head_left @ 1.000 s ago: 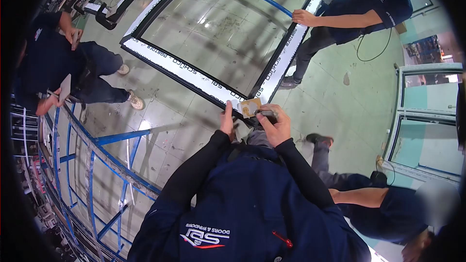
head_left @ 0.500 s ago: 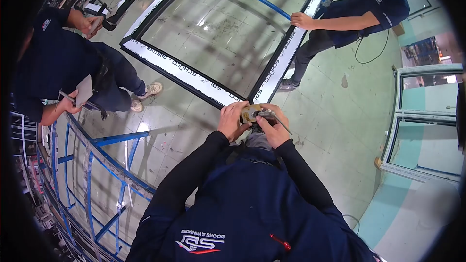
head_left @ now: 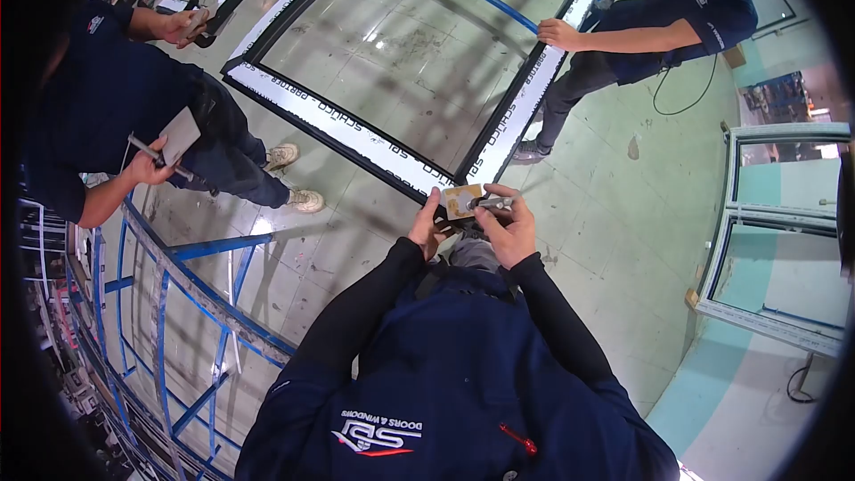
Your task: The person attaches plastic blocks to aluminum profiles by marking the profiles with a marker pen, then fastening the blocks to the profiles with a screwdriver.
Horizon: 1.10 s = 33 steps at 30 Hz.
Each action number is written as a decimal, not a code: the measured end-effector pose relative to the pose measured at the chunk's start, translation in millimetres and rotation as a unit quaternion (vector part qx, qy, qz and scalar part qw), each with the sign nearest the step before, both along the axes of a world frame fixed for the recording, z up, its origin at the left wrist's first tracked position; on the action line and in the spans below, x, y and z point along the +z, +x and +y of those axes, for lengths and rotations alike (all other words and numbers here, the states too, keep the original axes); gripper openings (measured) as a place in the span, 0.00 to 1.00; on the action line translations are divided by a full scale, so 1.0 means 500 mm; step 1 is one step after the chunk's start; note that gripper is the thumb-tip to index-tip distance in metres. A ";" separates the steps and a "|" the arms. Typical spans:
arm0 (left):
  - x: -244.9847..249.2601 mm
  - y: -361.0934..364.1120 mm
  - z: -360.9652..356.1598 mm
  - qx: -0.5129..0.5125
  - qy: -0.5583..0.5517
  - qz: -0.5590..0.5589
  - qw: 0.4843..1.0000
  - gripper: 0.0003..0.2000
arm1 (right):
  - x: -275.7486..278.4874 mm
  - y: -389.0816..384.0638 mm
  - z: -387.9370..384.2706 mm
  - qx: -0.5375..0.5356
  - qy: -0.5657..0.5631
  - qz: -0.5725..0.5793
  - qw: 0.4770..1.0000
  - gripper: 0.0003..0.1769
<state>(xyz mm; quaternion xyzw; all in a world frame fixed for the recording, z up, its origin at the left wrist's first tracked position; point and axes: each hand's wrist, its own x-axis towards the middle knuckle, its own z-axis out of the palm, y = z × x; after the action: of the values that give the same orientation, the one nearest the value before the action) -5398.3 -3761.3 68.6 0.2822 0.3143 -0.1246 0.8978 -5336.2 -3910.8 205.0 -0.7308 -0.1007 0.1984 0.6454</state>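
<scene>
In front of my body, my left hand point(head_left: 429, 230) is closed around the near side of a flat tan pad point(head_left: 457, 204) with a pale worn patch. My right hand point(head_left: 509, 233) pinches a silver metal piece point(head_left: 492, 203), perhaps the screw end of a clamp, against the pad's right part. Both sit at the near corner of a large window frame point(head_left: 392, 158), black with white printed protective film. Whether the pad touches the frame is hidden by my hands.
On the left a co-worker point(head_left: 134, 107) holds a grey plate point(head_left: 181, 138) and a metal bar tool. At right another person point(head_left: 659, 27) grips the frame's side. Blue metal racks point(head_left: 223, 303) stand at lower left; finished windows point(head_left: 784, 223) lean at right.
My left fingers have slid down off the pad's top, leaving more of it visible. My right hand has shifted slightly. The left co-worker has moved a little toward the frame.
</scene>
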 end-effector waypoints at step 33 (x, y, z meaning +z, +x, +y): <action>-0.005 0.020 -0.003 -0.022 -0.018 0.014 0.999 0.33 | -0.014 0.018 -0.003 0.036 -0.058 -0.137 0.988 0.18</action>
<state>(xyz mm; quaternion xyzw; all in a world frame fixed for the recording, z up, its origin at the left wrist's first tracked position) -5388.2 -3762.8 66.1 0.2711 0.3183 -0.1538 0.8953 -5327.4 -3912.3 198.0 -0.7830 -0.2022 0.1252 0.5747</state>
